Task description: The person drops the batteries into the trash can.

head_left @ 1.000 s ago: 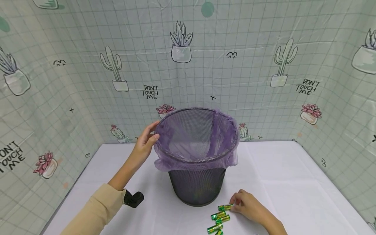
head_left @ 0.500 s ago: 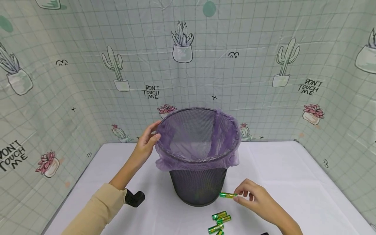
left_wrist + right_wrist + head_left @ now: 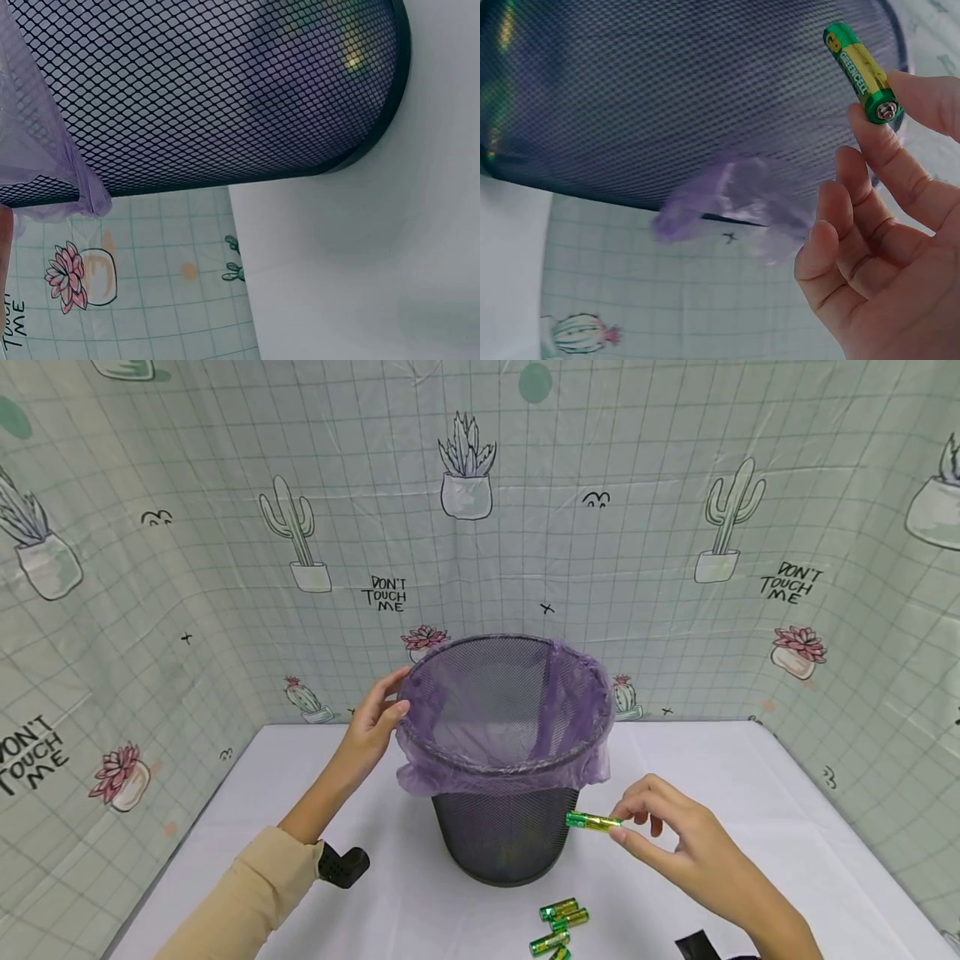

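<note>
A black mesh wastebasket stands upright on the table, lined with a thin purple plastic bag folded over its rim. My left hand holds the left side of the rim, thumb over the bag's edge; only a sliver of a finger shows in the left wrist view. Low beside the wastebasket's right side, my right hand pinches a green and gold battery by one end between thumb and index finger. Several similar batteries lie on the table in front of the wastebasket.
A white cloth covers the table. Behind and at both sides hangs a grid-patterned curtain with cactus drawings. Green and yellow glints show blurred through the mesh near the base. A black strap sits at the left cuff.
The right hand has picked one battery off the table and raised it up and to the right, along the wastebasket's side. The left hand has stayed on the rim.
</note>
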`<action>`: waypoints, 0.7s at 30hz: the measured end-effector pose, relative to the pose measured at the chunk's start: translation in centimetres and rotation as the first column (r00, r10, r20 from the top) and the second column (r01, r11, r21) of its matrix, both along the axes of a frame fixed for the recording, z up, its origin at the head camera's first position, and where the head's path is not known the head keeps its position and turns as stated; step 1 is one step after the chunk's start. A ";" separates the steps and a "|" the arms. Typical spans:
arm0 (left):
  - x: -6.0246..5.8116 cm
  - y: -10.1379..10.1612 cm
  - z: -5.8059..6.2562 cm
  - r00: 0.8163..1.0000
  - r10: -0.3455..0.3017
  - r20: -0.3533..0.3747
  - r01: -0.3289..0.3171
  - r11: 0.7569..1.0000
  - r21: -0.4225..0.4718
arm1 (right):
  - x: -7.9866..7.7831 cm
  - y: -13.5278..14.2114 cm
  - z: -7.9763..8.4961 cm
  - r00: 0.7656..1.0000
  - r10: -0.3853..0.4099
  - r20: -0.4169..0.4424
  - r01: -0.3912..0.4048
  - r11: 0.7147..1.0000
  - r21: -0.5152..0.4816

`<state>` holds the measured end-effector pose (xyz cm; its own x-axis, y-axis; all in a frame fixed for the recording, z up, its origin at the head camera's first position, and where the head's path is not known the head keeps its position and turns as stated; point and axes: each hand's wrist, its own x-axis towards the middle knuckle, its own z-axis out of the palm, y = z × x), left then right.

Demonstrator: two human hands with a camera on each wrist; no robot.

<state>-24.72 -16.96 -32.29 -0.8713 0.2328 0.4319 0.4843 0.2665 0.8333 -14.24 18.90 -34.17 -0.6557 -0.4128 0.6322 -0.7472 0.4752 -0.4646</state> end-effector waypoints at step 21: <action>0.1 0.1 0.1 1.000 -0.002 0.016 0.002 1.000 0.006 | -2.4 -2.6 6.3 0.980 -0.173 -0.096 0.181 0.980 0.086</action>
